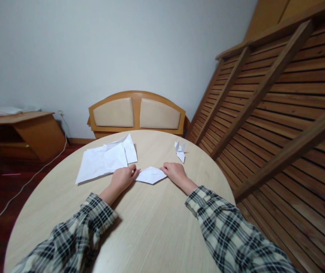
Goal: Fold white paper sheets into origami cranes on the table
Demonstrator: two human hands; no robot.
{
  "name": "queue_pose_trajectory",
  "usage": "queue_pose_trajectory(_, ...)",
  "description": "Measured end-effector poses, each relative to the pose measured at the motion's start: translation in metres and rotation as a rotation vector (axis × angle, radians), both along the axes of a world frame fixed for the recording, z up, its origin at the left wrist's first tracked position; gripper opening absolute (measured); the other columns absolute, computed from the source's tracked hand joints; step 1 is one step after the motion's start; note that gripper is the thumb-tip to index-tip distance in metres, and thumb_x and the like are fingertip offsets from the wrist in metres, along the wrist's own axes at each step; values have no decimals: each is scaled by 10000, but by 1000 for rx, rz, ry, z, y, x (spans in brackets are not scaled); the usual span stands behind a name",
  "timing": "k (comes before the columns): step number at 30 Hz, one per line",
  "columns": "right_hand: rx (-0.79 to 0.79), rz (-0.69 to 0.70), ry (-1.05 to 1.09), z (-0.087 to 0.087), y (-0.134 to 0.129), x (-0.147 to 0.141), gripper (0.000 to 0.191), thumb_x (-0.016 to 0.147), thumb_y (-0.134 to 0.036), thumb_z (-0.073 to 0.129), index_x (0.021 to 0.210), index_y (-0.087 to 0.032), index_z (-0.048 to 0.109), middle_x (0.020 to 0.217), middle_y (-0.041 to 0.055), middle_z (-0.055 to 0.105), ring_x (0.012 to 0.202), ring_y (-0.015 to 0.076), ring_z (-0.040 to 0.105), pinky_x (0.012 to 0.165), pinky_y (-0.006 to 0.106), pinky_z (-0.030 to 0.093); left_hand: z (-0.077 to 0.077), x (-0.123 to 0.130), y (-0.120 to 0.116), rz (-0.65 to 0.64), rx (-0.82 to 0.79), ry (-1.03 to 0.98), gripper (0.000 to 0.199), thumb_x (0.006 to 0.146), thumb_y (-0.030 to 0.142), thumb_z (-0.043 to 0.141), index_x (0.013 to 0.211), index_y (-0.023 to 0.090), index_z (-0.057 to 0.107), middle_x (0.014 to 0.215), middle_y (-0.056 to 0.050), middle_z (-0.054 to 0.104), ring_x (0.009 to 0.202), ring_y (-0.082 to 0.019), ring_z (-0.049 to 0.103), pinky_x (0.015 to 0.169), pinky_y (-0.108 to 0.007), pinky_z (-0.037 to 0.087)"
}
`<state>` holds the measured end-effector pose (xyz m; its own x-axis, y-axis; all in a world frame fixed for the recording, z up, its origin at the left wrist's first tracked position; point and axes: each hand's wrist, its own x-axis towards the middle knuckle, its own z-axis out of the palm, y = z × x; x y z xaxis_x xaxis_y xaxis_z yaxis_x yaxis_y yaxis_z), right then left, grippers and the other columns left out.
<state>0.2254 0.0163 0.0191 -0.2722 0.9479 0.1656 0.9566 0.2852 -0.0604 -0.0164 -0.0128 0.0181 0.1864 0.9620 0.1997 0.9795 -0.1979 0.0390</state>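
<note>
Between my two hands a folded piece of white paper (151,175) lies on the round table, with creases and a pointed near edge. My left hand (124,177) is closed at the paper's left corner, its fingers curled. At the opposite corner my right hand (175,173) pinches the paper, fingers bent in. Some fingertips of both hands are hidden. Just beyond my left hand are several white paper sheets (101,161), overlapping, the far one with a raised edge. A small folded paper figure (180,151) with two upright points stands beyond my right hand.
The pale round table (148,231) carries all the paper. Behind it rises a wooden headboard (136,110) with two cream panels. A slatted wooden frame (282,94) leans close along the right. At left are a low cabinet (37,136) and a white cable (28,182) on the floor.
</note>
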Motion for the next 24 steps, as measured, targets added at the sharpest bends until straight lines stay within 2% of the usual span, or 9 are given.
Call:
queue_pose_trajectory(4,24,28,-14,-3,2,2,397,950,-475,400,902,-221,700,923,72,736,849,204,670,629,269,347,-2,-5,2,48,97,-40,310,945,427,410,1078,181,542,807,-92,714,693,-244,663,563,-291,382)
queue_pose_trajectory(6,40,36,-15,-4,3,3,390,948,-471,405,894,-222,700,914,70,738,842,208,673,619,272,343,-4,-6,1,-14,210,-114,285,948,372,421,1132,171,502,910,-103,697,755,-230,655,606,-297,418)
queue_pose_trajectory(9,43,36,-20,-4,3,2,385,949,-462,405,903,-222,703,917,74,738,842,212,674,621,276,348,-4,0,-2,-282,299,-184,207,948,301,428,1081,172,521,1007,-104,646,891,-218,614,734,-316,459)
queue_pose_trajectory(11,41,38,-24,-4,2,1,387,950,-463,404,916,-221,705,924,80,737,844,211,672,631,276,354,-3,6,-6,-500,256,-175,180,943,297,447,1032,185,556,996,-87,625,926,-220,580,808,-344,460)
queue_pose_trajectory(14,49,47,-19,-5,2,2,380,949,-459,410,917,-222,706,916,79,737,832,210,670,627,277,350,-2,14,-10,-658,163,-202,202,930,316,488,1055,189,584,998,-83,621,933,-219,558,825,-350,462)
queue_pose_trajectory(17,63,55,-7,-7,3,3,364,945,-448,423,891,-224,705,886,73,736,803,210,665,605,282,330,-4,16,-11,-703,88,-219,230,922,367,516,1033,197,625,959,-77,632,924,-218,554,812,-348,465)
queue_pose_trajectory(21,77,64,20,-9,4,3,334,937,-430,456,851,-215,696,849,76,722,768,203,640,612,286,322,-7,13,-8,-705,48,-240,213,919,353,534,998,201,661,931,-69,651,913,-208,560,794,-329,468)
queue_pose_trajectory(24,163,113,74,-6,3,2,254,913,-378,524,817,-200,677,846,74,693,815,205,604,673,292,342,-8,12,-5,-705,52,-244,203,918,349,540,968,202,670,887,-58,669,886,-200,574,784,-321,471)
